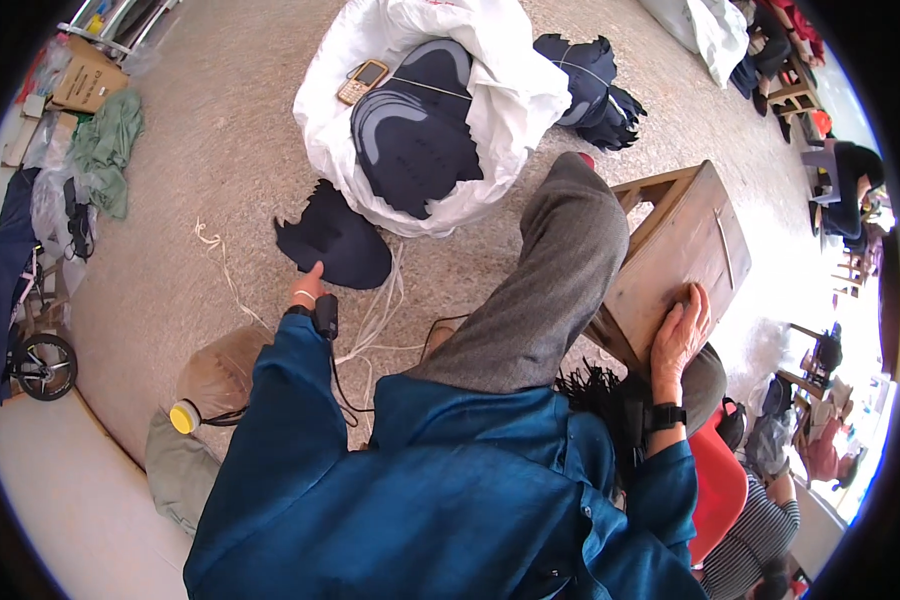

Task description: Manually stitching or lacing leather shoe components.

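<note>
My left hand (309,287) pinches the rounded edge of a dark navy fabric piece (335,245), thumb on top and the other fingers hidden. The far end of that piece is jagged. Just beyond it stands a white sack (322,130) with its mouth rolled wide. Inside lie stacked navy fabric pieces (415,150) with grey curved bands, tied with string, and a gold keypad phone (362,82). My right hand (682,325) lies flat on a wooden stool (685,250), fingers stretched and holding nothing.
More tied navy pieces (585,85) sit right of the sack. Loose white string (380,310) trails over the floor. A yellow-capped container (184,416) is beside my left arm. Cardboard boxes (88,76) and a small bicycle wheel (43,366) line the left; other people (855,185) sit at right.
</note>
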Demonstrator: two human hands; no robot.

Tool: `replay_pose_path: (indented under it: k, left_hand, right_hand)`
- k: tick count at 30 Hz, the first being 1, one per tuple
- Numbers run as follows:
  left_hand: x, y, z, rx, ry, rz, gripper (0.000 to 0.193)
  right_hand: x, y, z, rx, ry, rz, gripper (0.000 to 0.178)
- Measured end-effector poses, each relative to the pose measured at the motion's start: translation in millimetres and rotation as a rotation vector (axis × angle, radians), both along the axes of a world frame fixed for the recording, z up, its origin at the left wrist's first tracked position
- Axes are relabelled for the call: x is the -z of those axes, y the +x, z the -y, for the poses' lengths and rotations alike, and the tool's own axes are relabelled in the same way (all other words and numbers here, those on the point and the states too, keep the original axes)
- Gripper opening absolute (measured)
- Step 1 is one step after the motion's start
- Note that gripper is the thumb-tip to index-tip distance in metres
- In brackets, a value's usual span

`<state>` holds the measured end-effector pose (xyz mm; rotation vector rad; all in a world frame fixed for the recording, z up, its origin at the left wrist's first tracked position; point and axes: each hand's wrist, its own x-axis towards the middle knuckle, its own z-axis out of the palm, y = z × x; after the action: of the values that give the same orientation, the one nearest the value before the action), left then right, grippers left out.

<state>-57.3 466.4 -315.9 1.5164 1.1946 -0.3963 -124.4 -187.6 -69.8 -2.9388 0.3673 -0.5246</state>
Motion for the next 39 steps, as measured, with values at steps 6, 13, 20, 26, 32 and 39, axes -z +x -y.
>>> replay_pose_path:
  k: [6,13,20,26,32,39]
  left_hand:
    - [-18.9,30.3,88.2,0.014,0.183,-0.085,0.035]
    - [-26.9,138.0,158.6,0.270,0.054,0.126,0.036]
    - [35.0,174.8,15.5,0.906,0.393,0.244,0.046]
    - [22.5,165.3,249.8,0.100,-0.008,0.024,0.047]
    - [28.2,160.2,201.9,0.191,-0.133,-0.037,0.048]
    - [-43.0,167.2,212.8,0.134,-0.364,0.085,0.032]
  right_hand:
    - [-6.7,-6.3,2.4,0.044,-0.027,-0.012,0.044]
    - [-14.5,-5.7,-2.9,0.082,0.004,-0.029,0.044]
    - [-9.2,27.6,-38.3,-0.029,0.243,0.001,0.049]
    - [-23.9,-12.1,0.7,0.178,0.022,-0.125,0.051]
    - [-21.8,-1.1,-9.0,0.123,0.093,-0.097,0.051]
    - [-19.4,-3.0,-7.0,0.137,0.097,-0.073,0.050]
